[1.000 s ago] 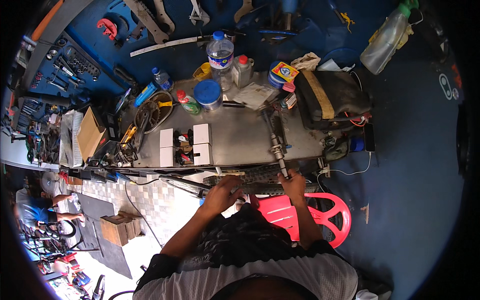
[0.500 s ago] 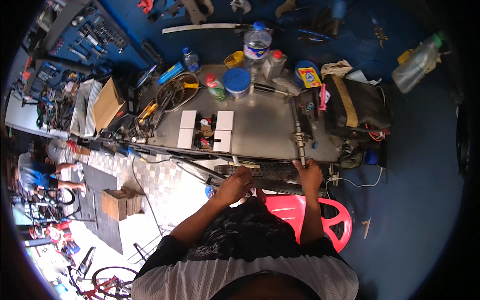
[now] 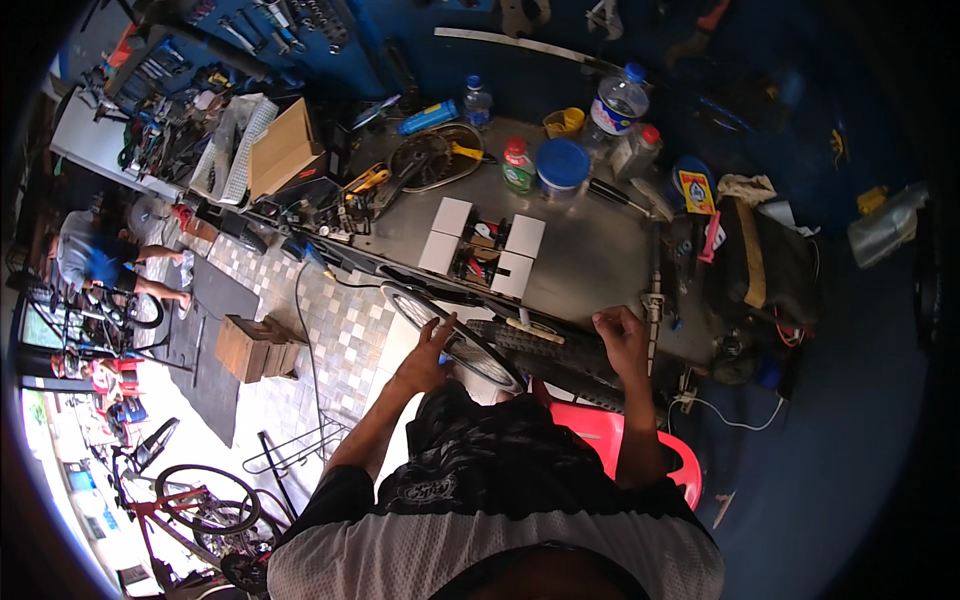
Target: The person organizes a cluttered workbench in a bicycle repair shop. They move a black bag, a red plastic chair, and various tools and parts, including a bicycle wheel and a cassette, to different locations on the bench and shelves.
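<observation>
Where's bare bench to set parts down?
Biggest: between the white boxes and metal rod, in front of the blue-lidded tub; right hand near front edge. Smaller: between boxes and green bottle. Crowded: bottles along the back, cardboard box left, black bag right.

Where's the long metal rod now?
Head view, right of centre: the long metal rod lies on the bench, just right of the right hand and left of the dark bundle with the tan strip.
</observation>
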The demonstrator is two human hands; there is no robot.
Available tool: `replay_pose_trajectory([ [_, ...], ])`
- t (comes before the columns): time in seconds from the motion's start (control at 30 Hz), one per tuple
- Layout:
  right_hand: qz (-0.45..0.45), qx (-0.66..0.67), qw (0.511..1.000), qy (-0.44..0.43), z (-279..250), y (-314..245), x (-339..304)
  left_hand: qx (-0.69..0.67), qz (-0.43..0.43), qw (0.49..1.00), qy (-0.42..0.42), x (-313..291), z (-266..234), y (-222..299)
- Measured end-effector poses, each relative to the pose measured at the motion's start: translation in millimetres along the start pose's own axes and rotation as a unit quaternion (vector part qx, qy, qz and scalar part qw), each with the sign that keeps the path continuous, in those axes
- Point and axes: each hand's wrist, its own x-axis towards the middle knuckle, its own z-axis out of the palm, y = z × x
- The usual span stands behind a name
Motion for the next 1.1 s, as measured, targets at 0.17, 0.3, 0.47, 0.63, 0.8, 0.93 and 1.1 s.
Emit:
replay_pose_trajectory([
  [0.17, 0.017, 0.284, 0.949, -0.135, 17.9, -2.8, 29.4, -0.123, -0.019, 0.979, 0.16, 0.5, -13.2, -6.3],
  [0.3, -0.198, -0.185, 0.961, -0.049, 11.5, -17.7, 61.6, -0.121, -0.033, 0.982, 0.14, -9.6, -12.5, 10.9],
  [0.47, -0.299, -0.209, 0.931, -0.001, 33.9, -40.6, 97.3, -0.115, -0.043, 0.985, 0.124, -25.4, 17.0, 9.5],
  [0.63, -0.306, -0.325, 0.895, -0.007, 52.9, -8.7, 128.0, -0.13, -0.104, 0.972, 0.163, -32.8, 39.4, 1.3],
  [0.8, -0.26, -0.264, 0.929, 0.021, 58.9, -13.4, 121.5, -0.15, -0.125, 0.955, 0.223, -43.6, 41.5, -11.5],
  [0.93, -0.261, -0.204, 0.94, 0.081, 53.1, -36.7, 91.5, -0.153, -0.134, 0.953, 0.226, -50.0, 33.9, -30.8],
  [1.1, -0.315, -0.172, 0.932, 0.056, 86.9, -95.2, 27.5, -0.21, -0.089, 0.94, 0.254, -44.0, 30.2, -53.4],
])
